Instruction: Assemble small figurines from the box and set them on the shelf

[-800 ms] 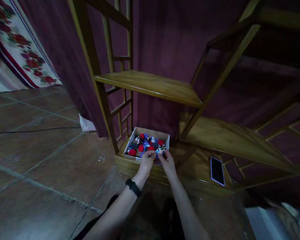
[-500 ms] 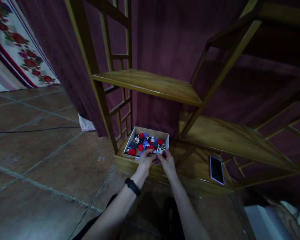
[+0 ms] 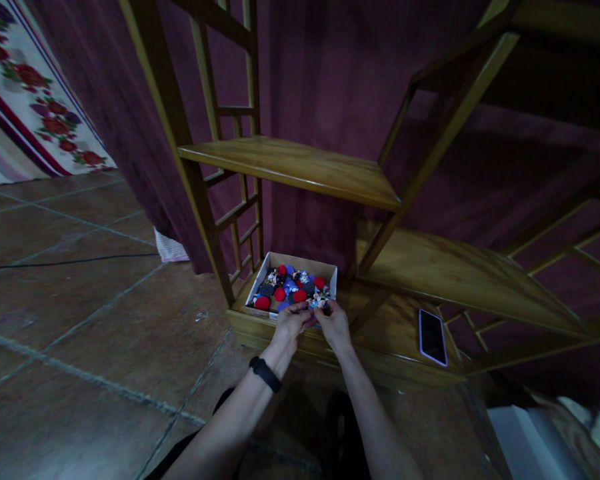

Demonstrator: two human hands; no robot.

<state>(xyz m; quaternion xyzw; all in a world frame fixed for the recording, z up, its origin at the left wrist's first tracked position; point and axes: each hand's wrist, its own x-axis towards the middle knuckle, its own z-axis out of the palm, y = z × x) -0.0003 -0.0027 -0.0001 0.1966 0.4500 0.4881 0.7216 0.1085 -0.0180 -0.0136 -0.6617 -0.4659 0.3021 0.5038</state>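
A shallow white cardboard box (image 3: 304, 259) stands on the low wooden shelf. In it lie several small figurines with round red, blue and dark bases, such as a red base (image 3: 263, 303). Over the box's front right edge, my left hand (image 3: 291, 321) and my right hand (image 3: 334, 324) meet at a small figurine (image 3: 318, 303) with pale and light blue parts. Fingers of both hands are pinched on it. Its lower part is hidden by the fingers. A black band (image 3: 265, 374) is round my left wrist.
A phone (image 3: 433, 337) with a pale purple edge lies to the right on the shelf. Above the box is a wooden shelf board (image 3: 295, 165), with posts and lattice on both sides. A dark cable (image 3: 70, 261) runs over the tiled floor. A purple curtain (image 3: 320, 87) hangs behind.
My hands keep nearly the same place and hold on the figurine, with slight finger movement. The whole view has shifted a little.
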